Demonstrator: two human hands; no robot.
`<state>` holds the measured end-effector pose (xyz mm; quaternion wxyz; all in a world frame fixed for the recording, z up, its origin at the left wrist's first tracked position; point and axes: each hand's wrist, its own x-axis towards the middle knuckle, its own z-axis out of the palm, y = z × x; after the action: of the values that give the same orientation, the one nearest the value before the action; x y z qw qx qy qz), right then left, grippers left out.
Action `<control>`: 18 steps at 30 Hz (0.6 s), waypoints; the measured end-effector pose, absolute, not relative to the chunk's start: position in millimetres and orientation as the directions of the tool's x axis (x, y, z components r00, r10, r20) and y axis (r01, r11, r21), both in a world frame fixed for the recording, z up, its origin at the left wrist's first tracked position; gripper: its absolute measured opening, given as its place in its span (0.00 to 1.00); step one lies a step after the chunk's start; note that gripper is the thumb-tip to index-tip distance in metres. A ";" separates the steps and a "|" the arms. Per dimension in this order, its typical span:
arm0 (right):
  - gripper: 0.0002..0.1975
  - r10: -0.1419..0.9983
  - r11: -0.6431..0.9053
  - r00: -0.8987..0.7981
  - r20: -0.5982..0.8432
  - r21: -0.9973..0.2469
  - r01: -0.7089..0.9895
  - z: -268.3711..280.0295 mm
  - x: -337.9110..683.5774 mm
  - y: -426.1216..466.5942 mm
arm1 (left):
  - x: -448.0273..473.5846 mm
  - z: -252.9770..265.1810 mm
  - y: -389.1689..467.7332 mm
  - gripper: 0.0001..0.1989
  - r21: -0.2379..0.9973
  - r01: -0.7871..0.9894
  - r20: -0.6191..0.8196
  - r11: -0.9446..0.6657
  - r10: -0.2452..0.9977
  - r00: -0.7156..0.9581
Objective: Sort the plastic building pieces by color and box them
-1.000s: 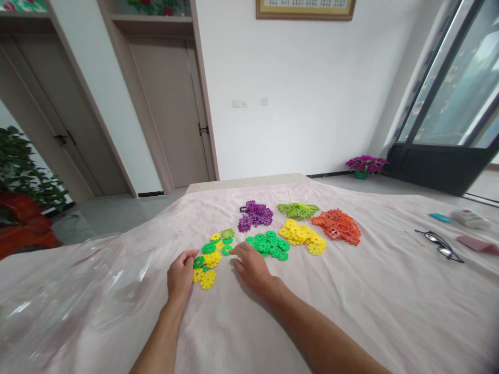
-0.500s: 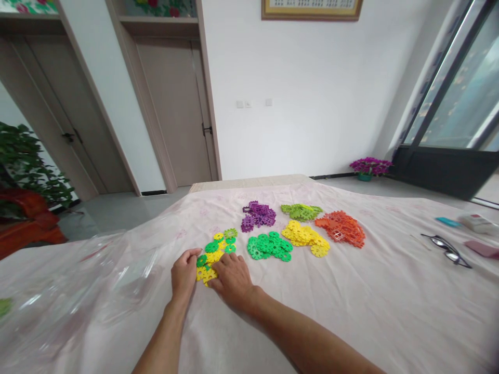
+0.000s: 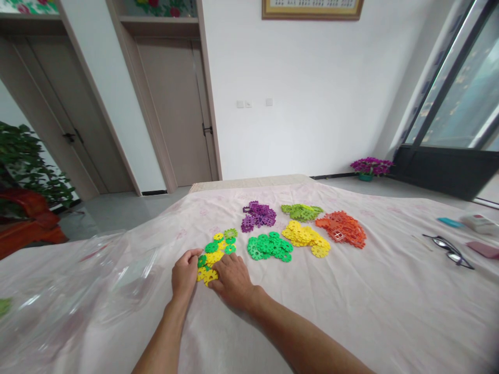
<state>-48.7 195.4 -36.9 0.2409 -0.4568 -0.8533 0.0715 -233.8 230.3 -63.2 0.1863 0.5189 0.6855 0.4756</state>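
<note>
A small mixed pile of yellow snowflake discs (image 3: 211, 276) and green ones (image 3: 211, 248) lies on the cloth between my hands. My left hand (image 3: 185, 275) rests along the pile's left edge, its fingers curled inward; whatever they grip is hidden. From the other side, my right hand (image 3: 234, 281) bends over the near end of the pile, thumb and fingers closing around a yellow disc. Its fingertips are partly hidden. At the pile's far end sits a light green disc (image 3: 231, 233). Just right of my right hand is a sorted heap of green discs (image 3: 268, 246).
Further right lie a yellow heap (image 3: 306, 236), an orange-red heap (image 3: 343, 228), a light green heap (image 3: 301, 211) and a purple heap (image 3: 259, 215). Clear plastic packaging (image 3: 128, 280) covers the left side of the tablecloth (image 3: 370, 306). Eyeglasses (image 3: 448, 250) rest at far right.
Almost nothing differs. The view has shifted very slightly, while both hands stay at the mixed pile and the heaps keep their places.
</note>
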 end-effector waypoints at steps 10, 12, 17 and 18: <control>0.12 0.779 0.608 -0.495 0.385 -0.273 0.746 -36.3 -52.2 185.8 | -231.5 -58.5 227.6 0.15 0.823 0.566 0.230 0.033 0.893 -0.386; 0.12 0.774 0.618 -0.510 0.376 -0.270 0.739 -35.6 -51.4 187.9 | -231.2 -58.1 227.6 0.15 0.819 0.573 0.230 0.036 0.894 -0.386; 0.12 0.772 0.627 -0.531 0.349 -0.285 0.725 -34.7 -48.5 193.6 | -232.2 -60.2 228.3 0.15 0.811 0.583 0.225 0.042 0.898 -0.378; 0.12 0.773 0.626 -0.532 0.345 -0.279 0.728 -34.4 -48.7 193.3 | -232.4 -60.6 228.4 0.15 0.811 0.584 0.226 0.040 0.899 -0.375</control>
<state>-48.7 193.3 -34.4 0.2224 -0.4297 -0.8737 0.0506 -232.4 228.4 -60.6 0.1767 0.5302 0.6993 0.4457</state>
